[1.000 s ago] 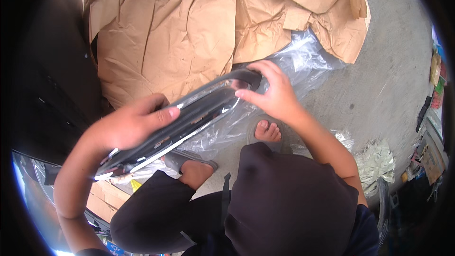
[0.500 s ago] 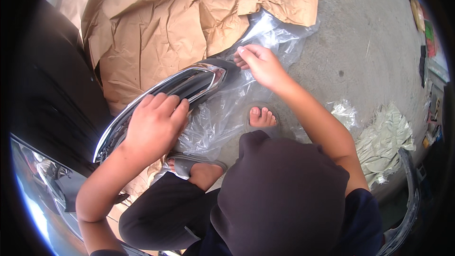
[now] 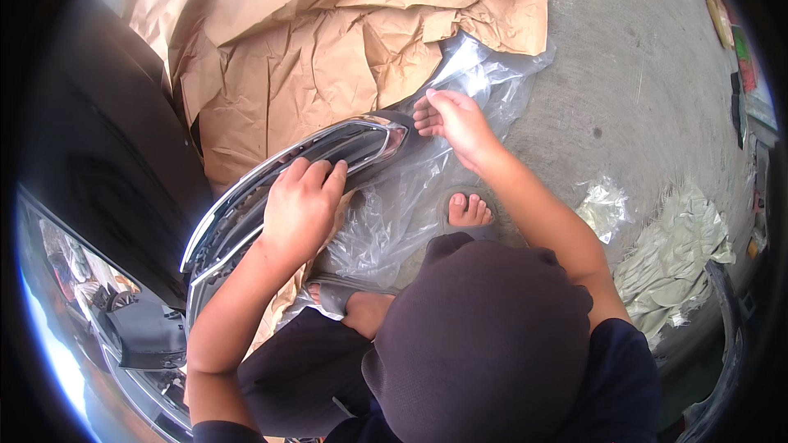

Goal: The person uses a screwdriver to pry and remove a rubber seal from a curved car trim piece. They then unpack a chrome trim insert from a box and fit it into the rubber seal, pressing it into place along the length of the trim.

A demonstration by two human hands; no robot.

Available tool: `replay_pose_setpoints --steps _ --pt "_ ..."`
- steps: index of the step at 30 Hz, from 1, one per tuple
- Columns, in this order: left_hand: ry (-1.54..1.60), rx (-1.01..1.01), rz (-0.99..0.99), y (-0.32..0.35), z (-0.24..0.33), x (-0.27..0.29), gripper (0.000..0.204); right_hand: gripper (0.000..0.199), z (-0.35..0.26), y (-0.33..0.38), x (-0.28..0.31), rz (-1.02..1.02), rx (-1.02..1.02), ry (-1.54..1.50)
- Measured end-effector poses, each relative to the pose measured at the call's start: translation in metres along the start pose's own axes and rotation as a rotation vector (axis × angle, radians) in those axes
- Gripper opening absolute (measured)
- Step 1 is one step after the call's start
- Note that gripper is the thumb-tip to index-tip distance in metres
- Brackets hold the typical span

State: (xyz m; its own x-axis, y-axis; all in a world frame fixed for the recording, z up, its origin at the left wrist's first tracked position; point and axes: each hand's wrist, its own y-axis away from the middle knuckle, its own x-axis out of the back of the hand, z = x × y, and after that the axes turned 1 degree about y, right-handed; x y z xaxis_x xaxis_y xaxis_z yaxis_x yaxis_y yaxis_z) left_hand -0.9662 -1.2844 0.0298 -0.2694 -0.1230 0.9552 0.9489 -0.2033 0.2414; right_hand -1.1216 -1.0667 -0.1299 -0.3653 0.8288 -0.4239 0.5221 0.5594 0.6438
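A long black car grille point(image 3: 361, 141) with chrome trim lies slantwise over crumpled clear plastic film point(image 3: 377, 221). My left hand point(image 3: 302, 203) rests on its near edge with the fingers curled over it. Beside the grille's far right end is my right hand point(image 3: 460, 127), its fingers slightly bent and the thumb apart from them. I see nothing between them. Whether its fingertips touch the grille's dark tip I cannot tell. My left forearm hides part of the grille's lower left stretch.
Creased brown paper point(image 3: 287, 90) spreads beyond the grille. A large black panel point(image 3: 115, 139) stands at the left, near a dark plastic part point(image 3: 148, 336). Pale crumpled sheeting point(image 3: 677, 262) and a curved dark strip point(image 3: 722, 328) lie at the right on the concrete floor point(image 3: 591, 90). My feet are close to the film.
The whole view has shifted, so most things appear slightly farther right. My left arm has moved right, its hand still on the grille. The right hand's fingers look a little straighter.
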Motion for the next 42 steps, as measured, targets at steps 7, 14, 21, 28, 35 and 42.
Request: replay_pose_setpoints --steps 7,14,21,28,35,42 --pt "0.075 0.108 0.06 0.0 0.004 -0.004 0.037 0.032 -0.002 -0.009 -0.005 -0.035 0.033 0.127" --pt "0.642 0.033 0.175 0.05 0.061 -0.028 0.037 0.057 -0.016 0.006 -0.017 -0.119 0.53 0.995" --pt "2.698 1.083 0.365 0.055 0.041 -0.149 0.032 0.034 -0.034 -0.009 -0.037 -0.13 0.355 0.803" --pt "3.251 0.914 0.375 0.04 0.012 -0.122 0.055 0.042 -0.042 -0.015 -0.071 -0.251 0.463 0.756" --pt "3.549 0.65 0.469 0.041 0.01 -0.132 0.049 0.088 -0.038 -0.031 -0.1 -0.384 0.946 0.753" --pt "3.423 0.939 0.141 0.039 -0.019 -0.102 0.062 0.108 -0.024 -0.047 -0.107 -0.555 1.013 0.808"
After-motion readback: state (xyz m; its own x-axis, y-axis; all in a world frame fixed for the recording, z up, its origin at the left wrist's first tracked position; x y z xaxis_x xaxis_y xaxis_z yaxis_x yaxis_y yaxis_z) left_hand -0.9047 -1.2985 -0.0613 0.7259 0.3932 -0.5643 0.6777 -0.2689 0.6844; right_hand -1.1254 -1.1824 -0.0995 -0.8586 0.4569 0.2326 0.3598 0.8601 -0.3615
